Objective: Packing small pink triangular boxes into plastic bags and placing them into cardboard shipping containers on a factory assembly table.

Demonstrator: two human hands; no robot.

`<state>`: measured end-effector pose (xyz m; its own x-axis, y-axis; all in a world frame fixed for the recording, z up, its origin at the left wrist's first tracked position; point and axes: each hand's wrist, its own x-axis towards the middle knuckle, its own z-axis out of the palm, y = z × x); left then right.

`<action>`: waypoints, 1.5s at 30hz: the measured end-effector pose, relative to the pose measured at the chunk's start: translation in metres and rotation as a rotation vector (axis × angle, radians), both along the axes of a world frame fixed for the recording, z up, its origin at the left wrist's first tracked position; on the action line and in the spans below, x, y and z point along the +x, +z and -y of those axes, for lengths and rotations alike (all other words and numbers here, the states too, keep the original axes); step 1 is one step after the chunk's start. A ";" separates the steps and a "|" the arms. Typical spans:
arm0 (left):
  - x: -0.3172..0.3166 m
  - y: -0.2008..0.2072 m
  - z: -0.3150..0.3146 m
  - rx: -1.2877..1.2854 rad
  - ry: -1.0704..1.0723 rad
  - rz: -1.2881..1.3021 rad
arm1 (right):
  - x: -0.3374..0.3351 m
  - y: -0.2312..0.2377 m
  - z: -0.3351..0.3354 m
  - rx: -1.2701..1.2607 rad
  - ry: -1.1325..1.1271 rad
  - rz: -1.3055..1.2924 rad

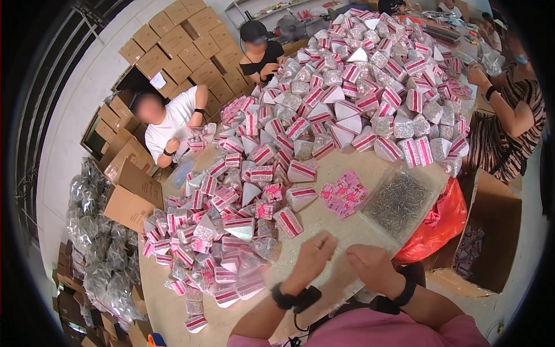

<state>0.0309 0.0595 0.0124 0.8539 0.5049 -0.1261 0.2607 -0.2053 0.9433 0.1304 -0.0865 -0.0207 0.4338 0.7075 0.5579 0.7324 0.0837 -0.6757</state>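
My left hand (314,257) is over the near edge of the table, its fingers curled closed. My right hand (374,268) is closed beside it, a small gap between the two. Anything inside either hand is hidden. Beyond them lies a loose pile of pink printed cards (345,195). A clear shallow tray (374,224) of small thin metal pieces (400,202) stands beyond my right hand. To the left of my left hand are wedge-shaped packs (288,222), shiny silver with white and pink bands.
A large mound of similar packs (370,87) fills the table's far side. A red plastic bag (436,228) and an open carton (491,237) stand at the right. Co-workers sit around the table. Cartons (191,49) and clear bags (104,248) are stacked at the left.
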 end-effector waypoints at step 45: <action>0.118 -0.013 -0.153 -0.379 0.282 0.435 | 0.060 -0.078 0.001 -0.267 0.425 -1.756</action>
